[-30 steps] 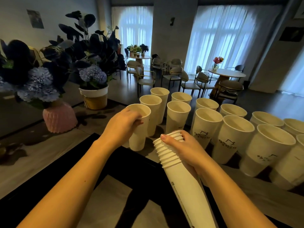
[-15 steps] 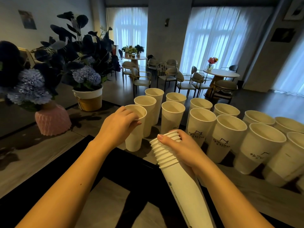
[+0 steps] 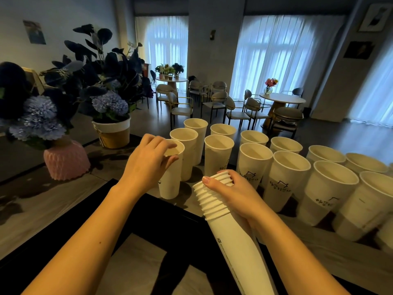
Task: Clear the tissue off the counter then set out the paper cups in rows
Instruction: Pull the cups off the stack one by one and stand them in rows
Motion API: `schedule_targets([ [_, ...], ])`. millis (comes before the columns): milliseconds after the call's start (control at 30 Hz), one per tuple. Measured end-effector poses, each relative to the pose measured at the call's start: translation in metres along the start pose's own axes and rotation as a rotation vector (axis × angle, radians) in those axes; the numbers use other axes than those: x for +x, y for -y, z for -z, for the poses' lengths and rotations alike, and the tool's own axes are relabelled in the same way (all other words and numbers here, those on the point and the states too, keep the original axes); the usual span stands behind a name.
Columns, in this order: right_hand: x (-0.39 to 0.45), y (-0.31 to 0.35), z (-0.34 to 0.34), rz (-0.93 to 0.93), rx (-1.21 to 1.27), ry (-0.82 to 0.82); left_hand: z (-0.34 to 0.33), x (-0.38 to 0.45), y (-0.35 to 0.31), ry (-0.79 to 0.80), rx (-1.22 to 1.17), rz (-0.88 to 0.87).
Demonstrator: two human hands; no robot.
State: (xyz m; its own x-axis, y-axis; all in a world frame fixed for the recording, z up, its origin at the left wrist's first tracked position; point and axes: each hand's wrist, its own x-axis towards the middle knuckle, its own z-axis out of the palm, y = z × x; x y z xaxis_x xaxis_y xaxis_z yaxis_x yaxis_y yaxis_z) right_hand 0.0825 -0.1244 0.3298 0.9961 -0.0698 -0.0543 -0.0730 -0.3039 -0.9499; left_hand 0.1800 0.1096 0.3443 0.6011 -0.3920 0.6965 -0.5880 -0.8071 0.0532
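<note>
Nearest the camera, at about five o'clock, the right hand point(image 3: 231, 193) curls round the ribbed top of a nested stack of paper cups point(image 3: 225, 226), a long smooth white sleeve that tapers down and out of view at the bottom edge; the stacked rims read as tight rolled ridges under the thumb. Just beyond, at about eleven o'clock from that stack, the left hand point(image 3: 148, 161) grips the rim of a single paper cup point(image 3: 171, 177), fingertips over the lip and thumb on the outer wall, with its base seemingly down on the counter point(image 3: 63, 188) at the near end of the left-hand row. No tissue shows on the counter, so the clearing part looks done and the step in hand appears to be placing this cup. The next move likely calls for letting go cleanly without tipping the tall, light cup, then peeling another off the stack. Further out, from twelve to three o'clock, the set-out cups point(image 3: 291, 179) stand upright in rows, matte cream paper with rolled lips, several bearing a small dark printed logo. At nine o'clock sits a ridged pink vase point(image 3: 67, 160) of blue hydrangea-like flowers, and beyond it at eleven o'clock a white-and-tan pot point(image 3: 112, 133) of dark foliage.
</note>
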Motion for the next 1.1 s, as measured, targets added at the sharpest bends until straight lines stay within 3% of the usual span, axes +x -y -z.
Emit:
schedule_targets([
  [67, -0.001, -0.001, 0.0, 0.005, 0.007, -0.007, 0.01, 0.0, -0.017, -0.084, -0.182, 0.003],
  [100, -0.001, -0.001, 0.0, 0.013, 0.011, -0.017, 0.014, 0.0, -0.028, -0.028, -0.407, 0.025],
  [167, -0.001, -0.001, 0.0, 0.026, 0.025, -0.042, 0.022, -0.001, -0.049, 0.314, -0.817, 0.069],
  [233, 0.0, -0.001, 0.003, 0.008, 0.029, -0.042, 0.021, -0.001, -0.062, 0.606, -0.831, 0.025],
  [300, -0.001, -0.001, 0.007, -0.024, 0.016, -0.027, 0.017, 0.001, -0.066, 0.634, -0.795, 0.008],
  [467, -0.009, -0.002, 0.018, -0.032, -0.024, -0.026, 0.015, 0.007, -0.069, 0.658, -0.956, 0.06],
  [567, -0.017, -0.003, 0.026, -0.054, -0.045, -0.048, 0.018, 0.014, -0.071, 0.607, -1.056, 0.194],
  [633, -0.022, -0.006, 0.033, -0.09, -0.042, -0.071, 0.024, 0.025, -0.07, 0.353, -0.963, 0.326],
  [700, -0.025, -0.009, 0.039, -0.121, -0.038, -0.091, 0.033, 0.037, -0.066, -0.039, -0.785, 0.387],
  [767, -0.03, -0.012, 0.045, -0.133, -0.033, -0.11, 0.038, 0.041, -0.062, -0.254, -0.595, 0.307],
  [900, -0.038, -0.012, 0.054, -0.134, -0.032, -0.137, 0.023, 0.022, -0.083, -0.084, -0.242, 0.033],
  [1100, -0.043, -0.01, 0.059, -0.114, -0.056, -0.139, -0.015, 0.0, -0.1, 0.088, -0.013, -0.095],
])
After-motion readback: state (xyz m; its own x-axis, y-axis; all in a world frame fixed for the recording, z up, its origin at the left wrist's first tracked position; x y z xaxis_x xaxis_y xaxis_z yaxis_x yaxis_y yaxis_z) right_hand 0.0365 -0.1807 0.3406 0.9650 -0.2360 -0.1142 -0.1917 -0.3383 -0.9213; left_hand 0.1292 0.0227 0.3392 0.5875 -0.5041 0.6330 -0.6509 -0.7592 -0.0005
